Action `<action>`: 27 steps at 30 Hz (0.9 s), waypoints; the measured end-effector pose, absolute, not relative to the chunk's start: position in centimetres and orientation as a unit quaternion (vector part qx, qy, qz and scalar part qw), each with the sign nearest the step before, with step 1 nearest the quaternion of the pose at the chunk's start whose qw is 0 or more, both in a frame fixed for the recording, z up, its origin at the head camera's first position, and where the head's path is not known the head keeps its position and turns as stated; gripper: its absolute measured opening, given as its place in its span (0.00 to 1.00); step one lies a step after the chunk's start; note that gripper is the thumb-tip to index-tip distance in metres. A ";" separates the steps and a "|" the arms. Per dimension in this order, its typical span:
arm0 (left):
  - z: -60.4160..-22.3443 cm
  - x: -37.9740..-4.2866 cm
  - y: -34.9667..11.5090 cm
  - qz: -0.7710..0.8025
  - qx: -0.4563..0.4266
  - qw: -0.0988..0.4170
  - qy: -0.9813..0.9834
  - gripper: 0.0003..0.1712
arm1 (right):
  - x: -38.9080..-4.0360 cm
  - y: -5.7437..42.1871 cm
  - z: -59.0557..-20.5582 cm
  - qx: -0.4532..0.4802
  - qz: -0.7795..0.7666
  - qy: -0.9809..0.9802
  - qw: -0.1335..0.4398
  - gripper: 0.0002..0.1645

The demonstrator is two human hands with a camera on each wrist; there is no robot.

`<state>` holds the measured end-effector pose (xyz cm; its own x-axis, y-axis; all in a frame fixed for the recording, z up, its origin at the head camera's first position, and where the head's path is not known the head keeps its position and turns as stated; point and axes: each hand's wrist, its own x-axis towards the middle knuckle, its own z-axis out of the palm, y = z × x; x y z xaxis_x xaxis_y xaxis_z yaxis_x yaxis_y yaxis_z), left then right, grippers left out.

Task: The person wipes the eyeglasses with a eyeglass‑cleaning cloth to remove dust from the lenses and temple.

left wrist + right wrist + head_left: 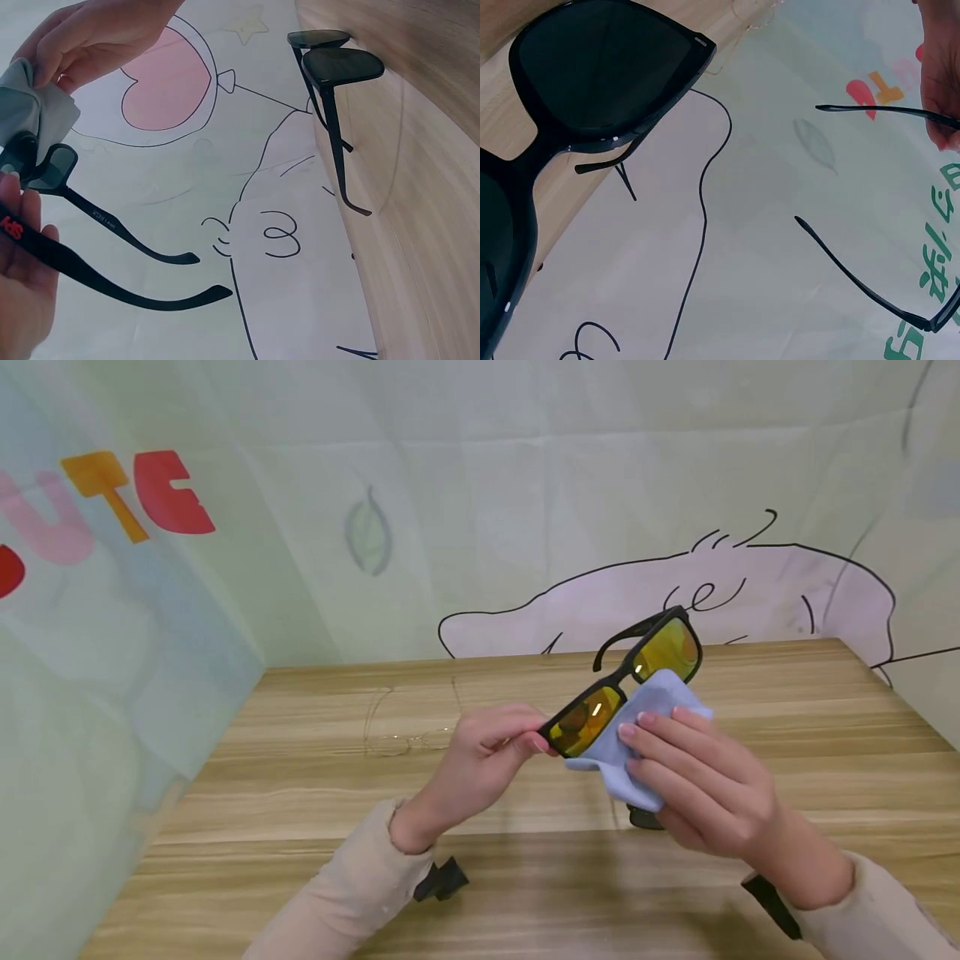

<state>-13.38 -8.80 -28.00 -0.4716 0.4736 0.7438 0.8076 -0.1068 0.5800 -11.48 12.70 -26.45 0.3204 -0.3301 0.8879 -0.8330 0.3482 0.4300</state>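
Grasped the pale blue cloth [651, 739] in the right grip [708, 785], nearest on the right, with fingers laid over its front, and held it against the lower part of the right lens [675, 647] and the inner edge of the left lens [588, 722] of the black sunglasses [619, 677]. Pinched those sunglasses by their left end in the left grip [480, 760], with the right end angled up toward the far side above the desk [540, 902]. Looked like wiping, and probably called for light pressure: small strokes from bridge to rim, backed by flat fingertips through a clean fold. Asked for a firm counter-hold, perhaps nearer the bridge while rubbing the right lens, so as to spare the hinge and stop any twist. Favoured gathering in the loose corner hanging below the left lens. Called for clearance over the second dark pair [343, 66], resting on the desk and partly hidden behind the right grip in the head view. Noted, farther off at left, thin-rimmed glasses [408, 745] lying before the printed backdrop [487, 543], well apart from the work.
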 end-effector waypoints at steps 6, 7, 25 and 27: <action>-27.9 -13.2 -8.9 -0.560 -0.488 0.150 -0.652 0.24 | -11.0 12.2 -26.3 0.547 0.198 -0.527 0.620 0.15; -27.9 -13.2 -8.9 -0.560 -0.487 0.150 -0.653 0.24 | -10.9 12.1 -26.3 0.549 0.194 -0.524 0.622 0.14; -27.0 -12.6 -8.5 -0.565 -0.512 0.165 -0.625 0.24 | -10.8 12.0 -28.1 0.579 0.177 -0.490 0.627 0.12; -27.0 -12.6 -8.5 -0.565 -0.516 0.169 -0.621 0.24 | -10.8 11.9 -28.0 0.579 0.177 -0.485 0.631 0.13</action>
<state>-12.56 -8.47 -26.98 -0.4113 0.4501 0.7926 0.8315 -0.1710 0.5286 -10.79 11.90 -28.01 0.4664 -0.3390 0.8171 -0.7854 0.2663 0.5588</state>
